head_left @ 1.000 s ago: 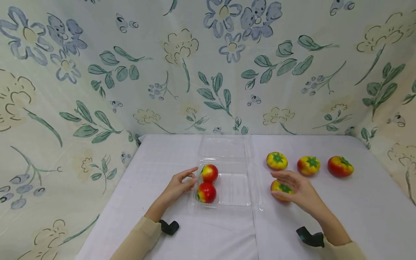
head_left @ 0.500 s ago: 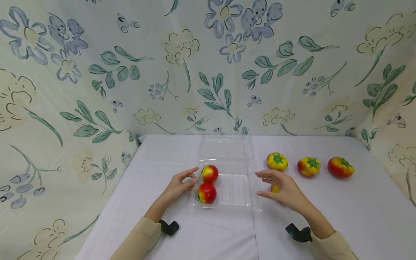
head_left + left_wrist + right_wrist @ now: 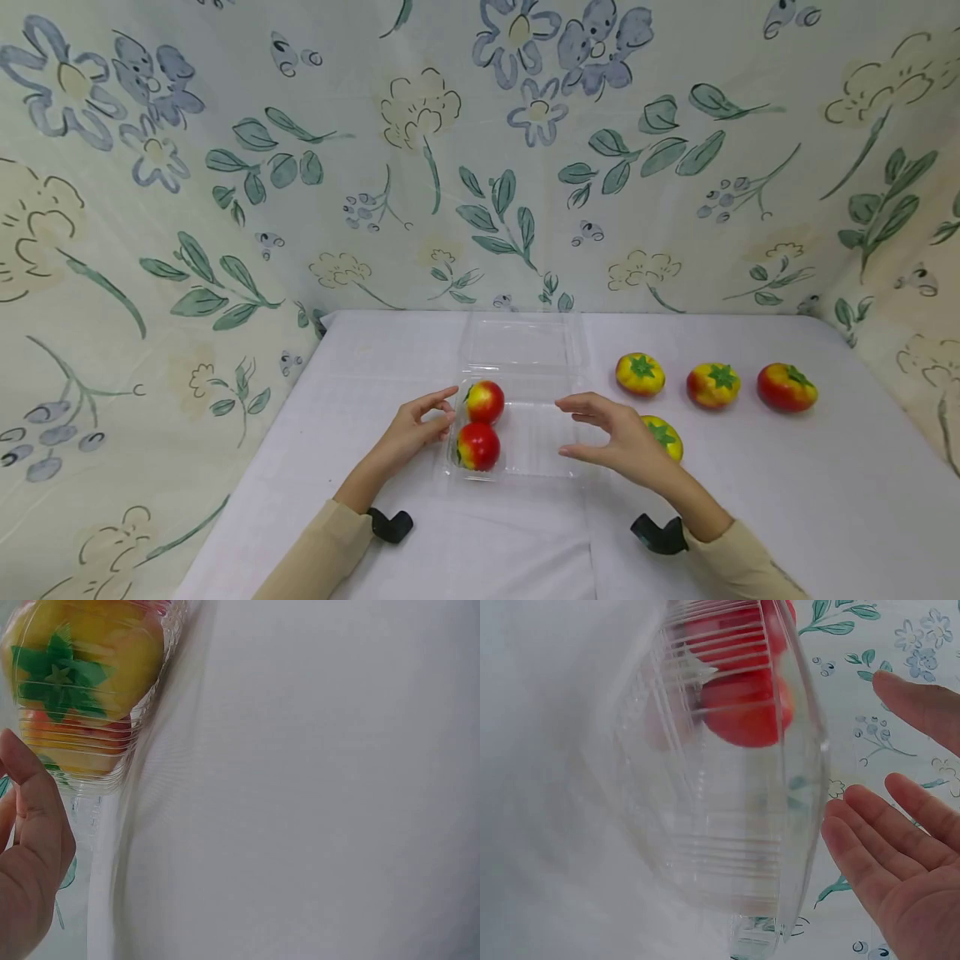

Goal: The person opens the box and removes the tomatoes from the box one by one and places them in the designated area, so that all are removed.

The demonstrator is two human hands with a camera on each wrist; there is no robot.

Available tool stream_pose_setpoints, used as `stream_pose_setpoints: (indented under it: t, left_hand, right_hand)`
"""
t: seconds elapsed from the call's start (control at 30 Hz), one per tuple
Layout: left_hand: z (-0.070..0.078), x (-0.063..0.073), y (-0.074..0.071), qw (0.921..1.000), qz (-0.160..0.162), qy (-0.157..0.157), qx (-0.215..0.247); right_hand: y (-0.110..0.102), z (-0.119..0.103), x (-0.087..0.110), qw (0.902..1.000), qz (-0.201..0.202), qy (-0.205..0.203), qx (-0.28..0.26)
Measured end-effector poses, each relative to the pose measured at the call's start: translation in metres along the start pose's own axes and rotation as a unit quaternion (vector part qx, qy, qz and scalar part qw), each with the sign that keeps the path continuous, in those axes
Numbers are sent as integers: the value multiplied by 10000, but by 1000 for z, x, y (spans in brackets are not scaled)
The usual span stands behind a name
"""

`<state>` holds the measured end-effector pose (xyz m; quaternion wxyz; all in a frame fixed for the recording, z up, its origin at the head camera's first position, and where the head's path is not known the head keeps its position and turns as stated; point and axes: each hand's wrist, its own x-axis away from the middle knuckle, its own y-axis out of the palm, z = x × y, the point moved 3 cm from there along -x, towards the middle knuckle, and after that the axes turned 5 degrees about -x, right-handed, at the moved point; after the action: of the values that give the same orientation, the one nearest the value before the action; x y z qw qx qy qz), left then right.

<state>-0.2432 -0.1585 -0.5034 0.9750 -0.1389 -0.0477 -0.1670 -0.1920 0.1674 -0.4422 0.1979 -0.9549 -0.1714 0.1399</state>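
A clear plastic clamshell box (image 3: 540, 442) lies on the table, its lid (image 3: 521, 342) folded back. Two red-and-yellow fruits, one (image 3: 486, 402) behind the other (image 3: 477, 447), sit along its left side. My left hand (image 3: 411, 427) is at the box's left wall, fingers loosely bent; the left wrist view shows a fruit's green leafy top (image 3: 60, 679) through the ribbed plastic. Over the box's right side, my right hand (image 3: 618, 435) has thumb and fingers spread with nothing between them. In the right wrist view its palm (image 3: 930, 907) faces the box wall (image 3: 727, 870).
Partly hidden behind my right hand is another fruit (image 3: 667, 437) on the table. Farther back on the right stand three more: a yellow one (image 3: 640, 374), a mixed one (image 3: 713, 385) and a redder one (image 3: 787, 387). A floral cloth (image 3: 480, 167) rises behind the white-covered table.
My right hand has moved left, from in front of the nearest loose fruit to over the box's right side, uncovering part of that fruit. My left hand has stayed put.
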Motion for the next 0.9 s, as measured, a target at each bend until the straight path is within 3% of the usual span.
stream_pose_setpoints:
  t: [0.4,0.9]
  left_hand:
    - [-1,-1,0,10000,-13,83,20]
    - [-3,-2,-1,10000,-13,75,38]
  right_hand:
    - [31,-7,-9,9994,-311,15,-123]
    - [59,-8,-23,9982,-348,-490,1]
